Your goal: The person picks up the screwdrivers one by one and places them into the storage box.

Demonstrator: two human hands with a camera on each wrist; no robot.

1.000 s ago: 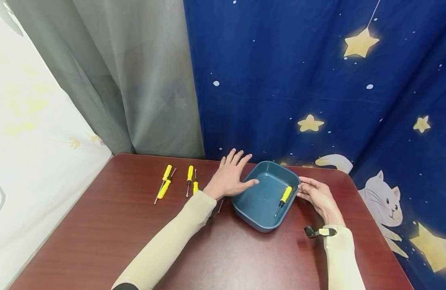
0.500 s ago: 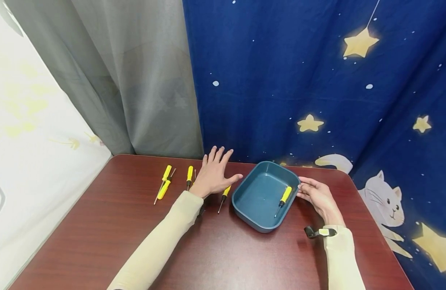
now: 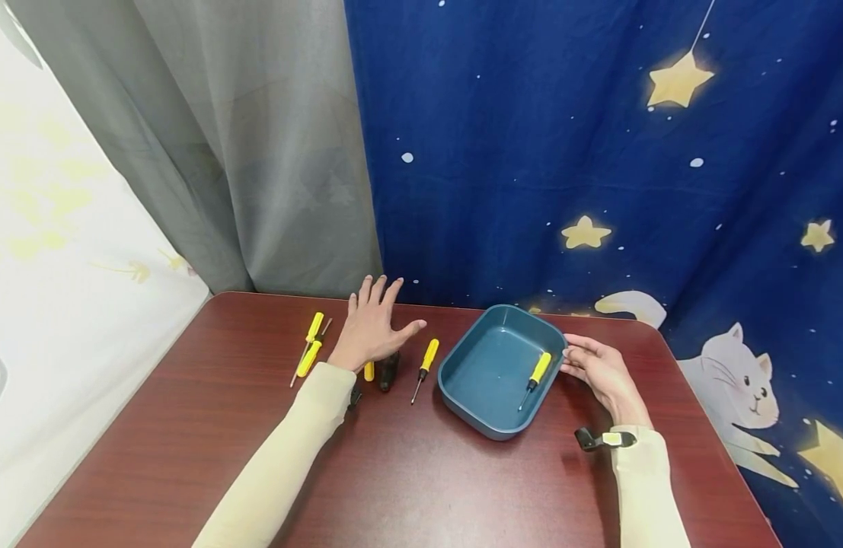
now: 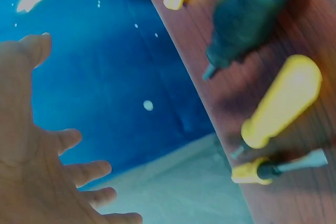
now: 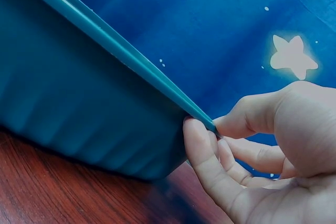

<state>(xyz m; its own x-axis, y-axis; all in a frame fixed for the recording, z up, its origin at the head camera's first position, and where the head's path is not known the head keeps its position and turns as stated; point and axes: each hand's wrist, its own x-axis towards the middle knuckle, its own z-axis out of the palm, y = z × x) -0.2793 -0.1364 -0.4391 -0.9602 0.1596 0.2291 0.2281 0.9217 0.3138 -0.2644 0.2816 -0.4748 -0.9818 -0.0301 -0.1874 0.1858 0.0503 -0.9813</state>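
Note:
My left hand (image 3: 368,329) hovers with fingers spread over the table's back part, holding nothing. Beneath and beside it lie a partly hidden yellow screwdriver handle (image 3: 369,371) and a dark, bulbous-handled tool (image 4: 247,19) with a thin tip. To its right is a yellow-and-black screwdriver (image 3: 429,355). The left wrist view also shows a yellow handle (image 4: 286,100) and a small screwdriver (image 4: 252,172). At the right, my right hand (image 3: 602,373) pinches the rim of a blue plastic bin (image 5: 94,93) between thumb and fingers. Inside the bin rests one yellow-handled screwdriver (image 3: 541,368).
Two yellow screwdrivers (image 3: 310,356) lie crossed left of my left hand. The reddish wooden table (image 3: 394,487) ends at the back against a grey curtain (image 3: 304,190) and a blue star-patterned curtain (image 3: 503,152).
My left hand has moved left, from beside the bin's left rim to above the screwdrivers, uncovering the screwdriver and dark tool near the bin. The right hand and bin stay put.

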